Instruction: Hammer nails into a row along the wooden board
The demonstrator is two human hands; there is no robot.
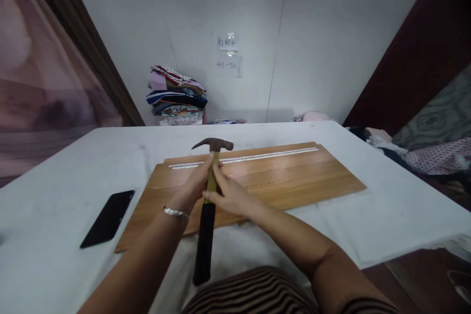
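Note:
A claw hammer [212, 184] is up over the wooden board [294, 171], its dark metal head away from me and its black grip pointing back towards my body. My right hand [232, 197] closes on the yellow part of the handle from the right, thumb across it. From the left, my left hand [196, 180], with a silver bracelet at the wrist, is closed against the same yellow section just below the head. Its fingertips are partly hidden behind the handle. A row of small dark dots, perhaps nails or holes, runs along the board right of my hands.
Two white strips [265, 155] lie along the board's far side. A black phone [108, 218] rests on the white-covered table [386, 221], left of the board. Folded clothes [177, 95] are stacked behind the table by the wall, and more fabric [437, 157] lies at the right.

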